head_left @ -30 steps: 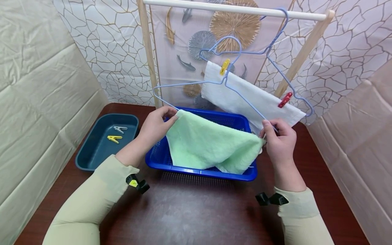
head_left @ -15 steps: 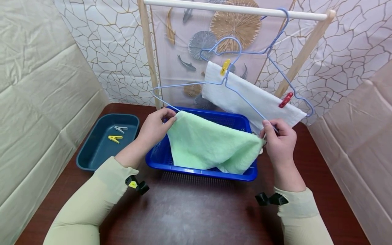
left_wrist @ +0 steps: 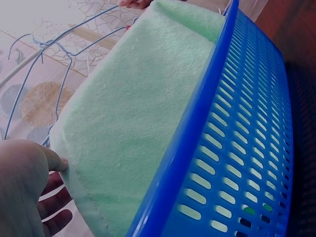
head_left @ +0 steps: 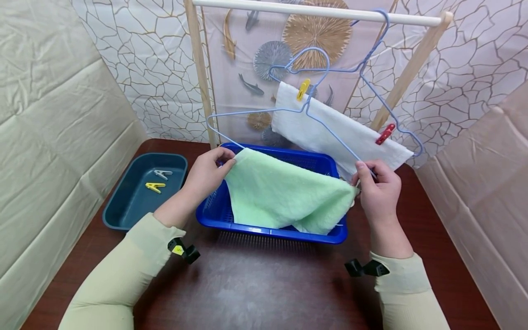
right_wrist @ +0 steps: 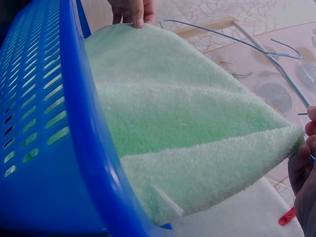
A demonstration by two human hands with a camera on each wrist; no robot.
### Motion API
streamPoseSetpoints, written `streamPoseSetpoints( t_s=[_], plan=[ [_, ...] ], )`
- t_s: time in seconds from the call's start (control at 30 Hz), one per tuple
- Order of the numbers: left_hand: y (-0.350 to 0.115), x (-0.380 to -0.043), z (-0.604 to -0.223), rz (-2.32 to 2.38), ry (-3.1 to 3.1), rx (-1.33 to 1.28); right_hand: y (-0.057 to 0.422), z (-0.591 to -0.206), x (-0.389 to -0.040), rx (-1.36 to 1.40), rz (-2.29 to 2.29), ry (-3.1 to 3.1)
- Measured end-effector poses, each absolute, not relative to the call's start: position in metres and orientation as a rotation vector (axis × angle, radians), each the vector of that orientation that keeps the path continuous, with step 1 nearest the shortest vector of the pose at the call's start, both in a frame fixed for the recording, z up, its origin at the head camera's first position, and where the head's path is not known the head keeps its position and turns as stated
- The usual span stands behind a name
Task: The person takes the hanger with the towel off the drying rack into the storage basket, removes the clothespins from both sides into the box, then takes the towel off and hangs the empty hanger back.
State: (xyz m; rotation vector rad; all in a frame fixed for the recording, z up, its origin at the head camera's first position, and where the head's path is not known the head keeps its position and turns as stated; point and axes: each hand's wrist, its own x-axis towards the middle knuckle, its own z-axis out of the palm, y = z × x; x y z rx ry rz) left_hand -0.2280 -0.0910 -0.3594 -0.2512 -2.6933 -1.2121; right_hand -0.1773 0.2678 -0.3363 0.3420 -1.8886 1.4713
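Observation:
A light green towel hangs folded over the lower bar of a blue wire hanger, above a blue plastic basket. At the towel's upper left corner my left hand pinches its edge between thumb and fingers; the left wrist view shows the thumb on the towel's border. My right hand grips the hanger's right end together with the towel's right corner, fingers curled. Behind, a white towel hangs on a second blue hanger, held by a yellow clothespin and a red clothespin.
On the left stands a dark teal tray with a yellow clothespin and a grey clothespin in it. A wooden rack with a white rod rises behind the basket. Everything rests on a dark red-brown table.
The held hanger's hook and neck have shifted slightly to the right. My left hand has moved a little down and left along the towel edge. Both hands keep their hold.

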Motion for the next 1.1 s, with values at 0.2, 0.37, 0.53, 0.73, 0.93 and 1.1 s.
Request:
streamPoseSetpoints(
  t_s=[0.2,0.37,0.53,0.73,0.93,1.1],
  plan=[
    [-0.092,-0.227,-0.361,-1.236,-2.685,-0.254,0.269,-0.338,-0.178,0.351,1.500,-1.866],
    [-0.093,-0.227,-0.363,-1.245,-2.684,-0.254,0.270,-0.340,-0.180,0.370,1.551,-1.817],
    [-0.094,-0.228,-0.366,-1.242,-2.691,-0.245,0.270,-0.339,-0.179,0.331,1.531,-1.839],
    [-0.096,-0.228,-0.368,-1.237,-2.690,-0.239,0.269,-0.339,-0.178,0.307,1.485,-1.870],
    [-0.097,-0.228,-0.370,-1.238,-2.689,-0.237,0.269,-0.340,-0.179,0.306,1.500,-1.865],
    [-0.097,-0.227,-0.370,-1.234,-2.688,-0.232,0.269,-0.340,-0.179,0.295,1.514,-1.866]
  ],
)
